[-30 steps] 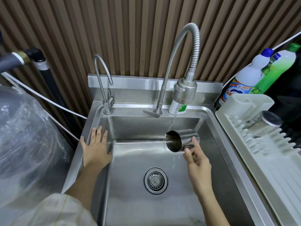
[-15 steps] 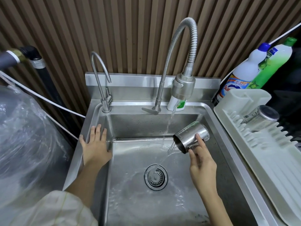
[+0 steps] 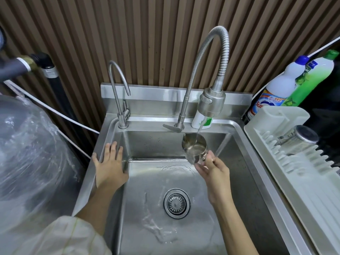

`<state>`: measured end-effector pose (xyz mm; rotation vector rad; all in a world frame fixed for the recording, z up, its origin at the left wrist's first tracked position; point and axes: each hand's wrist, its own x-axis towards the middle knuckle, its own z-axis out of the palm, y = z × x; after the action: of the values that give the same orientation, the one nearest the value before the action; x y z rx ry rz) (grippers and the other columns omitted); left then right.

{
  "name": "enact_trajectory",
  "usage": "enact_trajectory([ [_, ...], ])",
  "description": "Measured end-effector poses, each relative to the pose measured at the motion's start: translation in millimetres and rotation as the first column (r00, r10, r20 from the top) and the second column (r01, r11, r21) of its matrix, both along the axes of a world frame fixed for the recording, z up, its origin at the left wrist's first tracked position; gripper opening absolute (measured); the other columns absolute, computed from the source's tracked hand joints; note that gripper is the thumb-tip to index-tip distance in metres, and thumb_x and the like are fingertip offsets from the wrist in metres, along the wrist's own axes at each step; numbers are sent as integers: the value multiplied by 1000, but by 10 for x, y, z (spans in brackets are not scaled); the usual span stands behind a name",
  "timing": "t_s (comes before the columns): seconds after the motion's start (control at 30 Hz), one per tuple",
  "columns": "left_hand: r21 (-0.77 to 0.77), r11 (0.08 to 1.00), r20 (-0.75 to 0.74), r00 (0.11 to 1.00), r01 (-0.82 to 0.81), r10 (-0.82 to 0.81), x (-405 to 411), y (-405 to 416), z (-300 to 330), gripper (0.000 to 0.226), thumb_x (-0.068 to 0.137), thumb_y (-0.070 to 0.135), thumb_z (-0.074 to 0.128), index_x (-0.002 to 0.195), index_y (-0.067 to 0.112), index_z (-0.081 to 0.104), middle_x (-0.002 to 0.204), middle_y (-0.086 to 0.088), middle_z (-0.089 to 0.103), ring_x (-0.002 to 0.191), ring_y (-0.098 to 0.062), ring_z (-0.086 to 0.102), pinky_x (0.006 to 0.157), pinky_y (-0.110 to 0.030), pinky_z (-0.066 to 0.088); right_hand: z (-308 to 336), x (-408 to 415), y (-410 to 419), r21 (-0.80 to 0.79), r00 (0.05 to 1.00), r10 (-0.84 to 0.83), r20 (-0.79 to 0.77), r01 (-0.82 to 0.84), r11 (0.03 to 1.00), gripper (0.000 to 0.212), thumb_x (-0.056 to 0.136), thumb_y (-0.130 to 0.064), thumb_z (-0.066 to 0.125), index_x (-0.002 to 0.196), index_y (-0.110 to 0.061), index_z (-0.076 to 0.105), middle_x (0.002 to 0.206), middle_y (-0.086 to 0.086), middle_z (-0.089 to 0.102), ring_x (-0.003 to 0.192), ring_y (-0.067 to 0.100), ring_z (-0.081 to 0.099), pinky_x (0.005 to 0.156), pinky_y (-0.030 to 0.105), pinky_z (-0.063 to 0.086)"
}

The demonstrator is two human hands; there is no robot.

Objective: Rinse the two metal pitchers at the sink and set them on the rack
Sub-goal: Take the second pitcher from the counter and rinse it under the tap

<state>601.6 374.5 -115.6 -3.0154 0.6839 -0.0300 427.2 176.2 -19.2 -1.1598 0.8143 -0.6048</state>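
Gripping a metal pitcher by its handle, the right hand is holding it upright and slightly tilted over the back of the sink, under the spray head of the flexible faucet. A thin stream of water is falling into the pitcher's open mouth, and water is pooling inside. The fingers are curling round the handle, which they are mostly hiding, so its shape is hard to make out.

The left hand is resting flat on the sink's left rim, fingers straight and spread, holding nothing.

The second pitcher is lying tilted, base up, among the prongs of the white rack to the right of the sink. Its mouth is turned away and its handle is only partly showing. The rack is being cut off by the right edge of the view.

Wet streaks are running across the sink floor near the drain. A white container behind the spray head is largely hidden by it. Two detergent bottles are standing behind the rack, their lower parts concealed. A slim second tap is standing at the sink's back left corner, and a bulk wrapped in clear plastic is filling the left side, its contents unreadable.
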Motion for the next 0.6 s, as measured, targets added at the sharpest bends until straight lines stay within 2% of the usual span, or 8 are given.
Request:
enact_trajectory([
  [0.03, 5, 1000, -2, 1000, -2, 2, -4, 0, 3, 78, 83, 42, 47, 149, 18, 12, 159, -5, -3, 146, -21, -7, 111, -59, 7, 31, 51, 12, 50, 999, 1, 35, -2, 999, 20, 97, -13, 44, 81, -4, 51, 99, 16, 62, 98, 14, 57, 89, 28, 53],
  [0.07, 15, 1000, -5, 1000, -1, 1, -8, 0, 4, 78, 83, 43, 46, 149, 18, 11, 159, -4, -3, 146, -21, -8, 111, -59, 7, 43, 95, 19, 78, 999, 0, 55, -5, 997, 20, 98, -14, 42, 81, -5, 49, 86, 14, 59, 96, 19, 55, 90, 29, 53],
  [0.1, 19, 1000, -8, 1000, 1, -1, -11, -3, 7, 79, 83, 43, 47, 149, 19, 10, 159, -4, -4, 146, -21, -8, 111, -58, 7, 56, 119, 25, 101, 997, 12, 78, -20, 995, 24, 98, -15, 41, 77, -6, 48, 82, 8, 56, 95, 23, 54, 88, 27, 54],
  [0.17, 5, 1000, -8, 1000, 4, -4, -5, -9, 6, 80, 82, 43, 49, 148, 19, 11, 159, -4, -3, 146, -21, -7, 111, -59, 6, 86, 143, 22, 164, 991, 58, 124, -78, 983, 31, 98, -16, 40, 69, -7, 45, 80, 7, 54, 92, 31, 55, 81, 24, 56],
  [0.27, -9, 1000, 2, 1000, -1, 1, -8, 1, -1, 82, 80, 43, 51, 148, 18, 14, 159, -5, -1, 146, -21, -5, 110, -59, 7, 100, 137, 8, 261, 987, 38, 153, -78, 962, 31, 98, -15, 41, 69, -5, 47, 70, 4, 53, 91, 39, 60, 92, 38, 53],
  [0.33, 16, 1000, -1, 1000, 1, -1, -18, 2, -4, 82, 81, 44, 49, 148, 19, 11, 159, -5, -4, 146, -21, -7, 110, -58, 7, 103, 110, 25, 263, 991, 37, 132, -71, 962, 30, 98, -15, 41, 70, -5, 47, 69, 4, 52, 87, 36, 61, 97, 42, 49],
  [0.43, 7, 1000, 5, 1000, -1, 1, -4, -12, -3, 82, 80, 43, 50, 148, 18, 13, 159, -5, -2, 146, -21, -5, 110, -59, 6, 92, 89, 91, 239, 989, 98, 112, -122, 963, 34, 97, -14, 43, 64, -5, 45, 68, -4, 69, 83, 33, 63, 88, 35, 54],
  [0.6, 1, 1000, 3, 1000, -8, 8, 4, 0, -33, 83, 78, 41, 54, 148, 17, 17, 159, -6, 1, 146, -21, -3, 109, -59, 6, 56, 60, 48, 197, 995, 57, 80, -72, 978, 38, 98, -18, 43, 62, -6, 46, 62, -9, 66, 85, 31, 61, 83, 27, 55],
])
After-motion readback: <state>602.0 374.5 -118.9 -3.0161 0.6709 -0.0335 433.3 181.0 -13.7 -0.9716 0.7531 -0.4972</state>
